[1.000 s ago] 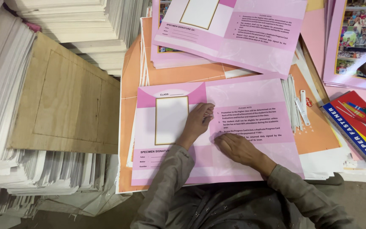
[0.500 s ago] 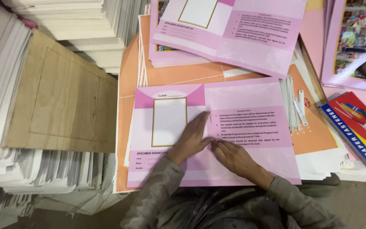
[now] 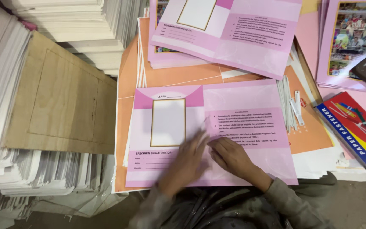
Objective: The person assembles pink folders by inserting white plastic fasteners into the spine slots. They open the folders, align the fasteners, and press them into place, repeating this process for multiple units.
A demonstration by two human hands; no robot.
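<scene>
Pink card [image 3: 234, 127] on orange sheets [image 3: 174, 76]; both hands' fingers flat, open; paper stacks [image 3: 5, 106] around.

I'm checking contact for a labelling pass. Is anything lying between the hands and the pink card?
Nothing visible does: the left hand and right hand both rest directly on the pink card.

Bare wooden board [image 3: 60, 101] at left gives open room. White paper stacks [image 3: 64, 25] wall far-left side. Right way blocked: white fastener strips [image 3: 288, 104], red box [image 3: 352, 127]. Pink card pile [image 3: 234, 34] closes top.
</scene>
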